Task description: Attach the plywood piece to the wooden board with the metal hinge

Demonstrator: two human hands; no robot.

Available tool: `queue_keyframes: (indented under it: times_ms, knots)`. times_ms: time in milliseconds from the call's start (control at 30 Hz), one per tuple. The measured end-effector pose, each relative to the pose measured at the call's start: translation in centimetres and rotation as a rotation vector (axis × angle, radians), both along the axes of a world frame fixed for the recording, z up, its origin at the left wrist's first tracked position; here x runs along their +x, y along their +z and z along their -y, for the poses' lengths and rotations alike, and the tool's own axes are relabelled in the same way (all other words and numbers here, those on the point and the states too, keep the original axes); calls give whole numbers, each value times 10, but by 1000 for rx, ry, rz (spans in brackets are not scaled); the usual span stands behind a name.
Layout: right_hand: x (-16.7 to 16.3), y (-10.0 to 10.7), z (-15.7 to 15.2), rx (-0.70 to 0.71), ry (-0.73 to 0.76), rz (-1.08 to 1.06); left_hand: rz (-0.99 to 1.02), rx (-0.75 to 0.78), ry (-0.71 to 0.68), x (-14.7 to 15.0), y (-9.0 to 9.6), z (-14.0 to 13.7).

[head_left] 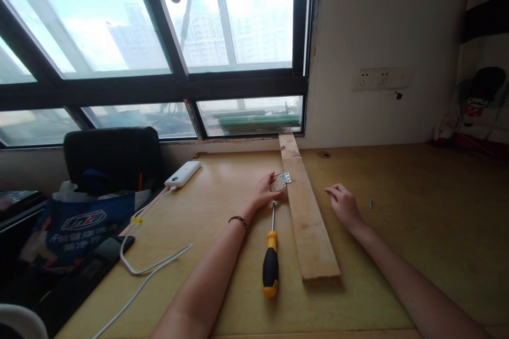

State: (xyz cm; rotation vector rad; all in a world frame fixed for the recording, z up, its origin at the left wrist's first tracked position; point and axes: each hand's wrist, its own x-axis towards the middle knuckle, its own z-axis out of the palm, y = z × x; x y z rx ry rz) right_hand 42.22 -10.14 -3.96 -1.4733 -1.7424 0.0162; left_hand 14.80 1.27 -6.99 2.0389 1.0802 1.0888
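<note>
My left hand (265,189) is closed around a small wooden piece (278,184), thumb and fingers on opposite sides. A metal hinge (286,177) lies across that piece and the edge of a long wooden plank (312,217). To the right of the plank, my right hand (342,202) is raised with its fingers pinched together; whatever is between the fingertips is too small to make out. A screwdriver (271,265) with a black and yellow handle lies left of the plank, its tip close below my left hand. A small metal screw-like piece (371,203) rests right of my right hand.
A white power bank (183,174) with a white cable (151,271) lies on the left of the wooden table (238,296). Beyond the table's left edge are a black chair (111,148) and a blue bag (79,228). The plank's far end reaches the window frame (246,135).
</note>
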Motion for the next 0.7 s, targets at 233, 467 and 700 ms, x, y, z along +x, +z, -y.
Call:
queue_keyframes:
  times_ms: [233, 467, 700]
  knots:
    - [-34, 40, -14, 37, 39, -395, 184, 40, -124, 0, 8, 3]
    - [-90, 43, -67, -71, 243, -578, 158, 47, -106, -2, 20, 10]
    - [-105, 25, -65, 27, 276, -536, 106, 61, -117, -4, 29, 17]
